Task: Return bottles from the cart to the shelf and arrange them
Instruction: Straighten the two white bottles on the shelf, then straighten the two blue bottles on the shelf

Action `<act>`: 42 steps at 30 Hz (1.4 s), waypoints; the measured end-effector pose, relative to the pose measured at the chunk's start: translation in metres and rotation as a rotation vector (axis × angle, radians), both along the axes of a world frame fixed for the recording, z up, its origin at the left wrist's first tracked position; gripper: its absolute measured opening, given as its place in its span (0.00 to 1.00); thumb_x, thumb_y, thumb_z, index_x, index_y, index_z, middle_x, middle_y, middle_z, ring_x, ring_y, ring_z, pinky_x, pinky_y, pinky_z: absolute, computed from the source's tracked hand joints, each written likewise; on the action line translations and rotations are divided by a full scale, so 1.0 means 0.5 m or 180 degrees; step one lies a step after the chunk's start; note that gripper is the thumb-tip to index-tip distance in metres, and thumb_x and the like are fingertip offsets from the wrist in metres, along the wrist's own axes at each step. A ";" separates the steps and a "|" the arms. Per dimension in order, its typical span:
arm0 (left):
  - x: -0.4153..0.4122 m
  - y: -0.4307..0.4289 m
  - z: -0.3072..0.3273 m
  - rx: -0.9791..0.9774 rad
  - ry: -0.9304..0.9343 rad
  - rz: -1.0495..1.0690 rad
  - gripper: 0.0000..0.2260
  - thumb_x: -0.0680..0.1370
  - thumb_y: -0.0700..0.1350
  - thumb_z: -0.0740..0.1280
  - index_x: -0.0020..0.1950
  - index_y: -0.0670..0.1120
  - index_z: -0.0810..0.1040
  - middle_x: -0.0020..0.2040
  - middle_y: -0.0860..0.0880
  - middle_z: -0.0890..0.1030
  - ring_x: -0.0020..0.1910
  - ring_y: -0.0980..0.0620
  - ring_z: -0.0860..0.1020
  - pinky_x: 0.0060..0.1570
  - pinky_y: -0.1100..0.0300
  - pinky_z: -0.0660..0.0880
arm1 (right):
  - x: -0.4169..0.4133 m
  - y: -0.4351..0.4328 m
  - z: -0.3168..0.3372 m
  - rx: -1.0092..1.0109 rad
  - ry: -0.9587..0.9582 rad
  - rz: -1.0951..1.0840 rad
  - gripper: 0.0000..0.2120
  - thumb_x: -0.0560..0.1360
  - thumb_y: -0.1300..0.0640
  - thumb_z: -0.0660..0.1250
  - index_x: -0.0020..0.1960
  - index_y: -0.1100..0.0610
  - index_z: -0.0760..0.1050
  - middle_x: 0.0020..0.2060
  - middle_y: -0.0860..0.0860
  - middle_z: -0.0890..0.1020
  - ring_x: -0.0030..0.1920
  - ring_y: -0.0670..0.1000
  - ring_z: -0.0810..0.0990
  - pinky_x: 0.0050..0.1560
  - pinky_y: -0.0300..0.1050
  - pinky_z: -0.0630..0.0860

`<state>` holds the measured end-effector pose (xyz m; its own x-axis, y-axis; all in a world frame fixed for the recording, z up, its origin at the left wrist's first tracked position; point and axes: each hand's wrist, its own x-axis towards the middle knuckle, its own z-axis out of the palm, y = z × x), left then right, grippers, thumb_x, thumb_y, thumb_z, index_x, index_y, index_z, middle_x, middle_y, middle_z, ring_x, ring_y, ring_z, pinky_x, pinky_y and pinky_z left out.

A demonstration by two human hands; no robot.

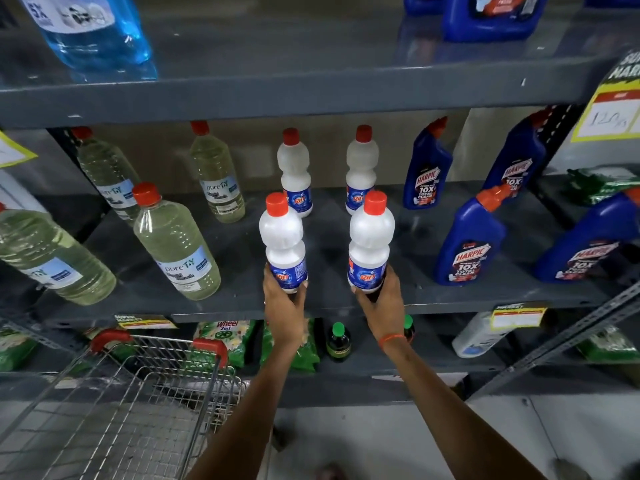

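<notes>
I have the left hand point(284, 299) closed on one white bottle point(284, 237) and the right hand point(379, 299) on another point(370, 237), at the shelf point(450, 303) front edge. Placing step; next, set both down at 12 o'clock, before the rear pair. Cart point(138, 393) contents unclear at 7 o'clock.

We see both bare forearms reach up and forward, roughly parallel. Left hand point(284, 306) and right hand point(379, 303) are each curled in a grip, fingers wrapped, palms facing inward. An orange thread circles the right wrist.
</notes>
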<state>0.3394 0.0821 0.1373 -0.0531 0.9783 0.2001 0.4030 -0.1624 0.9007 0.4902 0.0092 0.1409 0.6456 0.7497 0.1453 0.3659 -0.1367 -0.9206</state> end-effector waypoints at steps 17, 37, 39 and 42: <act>0.241 -0.198 0.094 0.1298 0.0976 -0.0201 0.33 0.81 0.49 0.58 0.76 0.40 0.42 0.78 0.41 0.45 0.78 0.45 0.46 0.76 0.48 0.55 | 0.132 -0.113 0.070 0.0774 -0.0682 0.0128 0.24 0.79 0.58 0.57 0.74 0.61 0.58 0.73 0.56 0.64 0.73 0.46 0.59 0.73 0.29 0.54; 0.622 -0.245 0.087 -0.0335 -0.0387 0.0331 0.57 0.61 0.51 0.80 0.77 0.39 0.46 0.72 0.37 0.64 0.71 0.37 0.64 0.71 0.43 0.61 | 0.579 -0.249 0.032 -0.0020 -0.0052 -0.1220 0.56 0.63 0.54 0.79 0.76 0.64 0.44 0.76 0.61 0.54 0.76 0.58 0.53 0.75 0.46 0.52; 0.625 -0.242 0.090 -0.0310 -0.0398 0.0413 0.53 0.60 0.49 0.81 0.75 0.39 0.52 0.69 0.38 0.68 0.68 0.37 0.67 0.69 0.44 0.64 | 0.586 -0.241 0.032 0.0007 0.0035 -0.1283 0.56 0.62 0.55 0.79 0.76 0.63 0.45 0.75 0.61 0.57 0.75 0.58 0.57 0.74 0.49 0.56; 0.620 -0.234 0.084 -0.0213 -0.0359 0.0452 0.49 0.58 0.48 0.81 0.72 0.39 0.59 0.65 0.39 0.72 0.64 0.39 0.71 0.65 0.44 0.68 | 0.588 -0.236 0.028 0.0024 0.0072 -0.1389 0.55 0.61 0.55 0.80 0.76 0.62 0.49 0.73 0.61 0.63 0.73 0.59 0.62 0.73 0.54 0.62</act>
